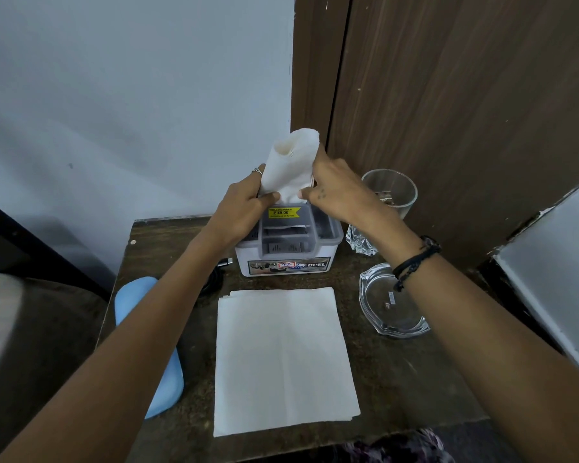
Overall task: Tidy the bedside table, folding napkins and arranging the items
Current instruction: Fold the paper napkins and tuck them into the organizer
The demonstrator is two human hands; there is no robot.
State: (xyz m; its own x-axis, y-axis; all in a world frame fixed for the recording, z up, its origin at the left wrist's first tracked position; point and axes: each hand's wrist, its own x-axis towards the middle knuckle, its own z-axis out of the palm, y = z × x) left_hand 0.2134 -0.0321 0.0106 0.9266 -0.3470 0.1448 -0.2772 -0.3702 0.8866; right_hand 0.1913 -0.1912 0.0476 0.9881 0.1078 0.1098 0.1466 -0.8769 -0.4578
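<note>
Above the white holder box (288, 248), I see both hands gripping one rolled white napkin (290, 165). My left hand (244, 205) has its fingers (270, 196) curled round the napkin's lower left side, thumb pressed to the front; a ring shows on one finger. My right hand (331, 188) pinches the napkin's right edge, its thumb against the paper. The napkin stands roughly upright, its open rolled end at the top and its lower end just over the box's slot.

The holder box sits on the counter (415, 379), with a yellow price sticker at its top and a printed label on its near face. Directly in front of the box, a stack of flat white napkins (284, 359) lies squared on the counter. Right of the box stands a clear drinking glass (393, 192), partly hidden by my right wrist. Nearer than the glass and right of the box rests a clear glass ashtray (391, 305). Left of the box, a black cable (216, 275) lies beside a light blue case (147, 345) at the counter's edge.
</note>
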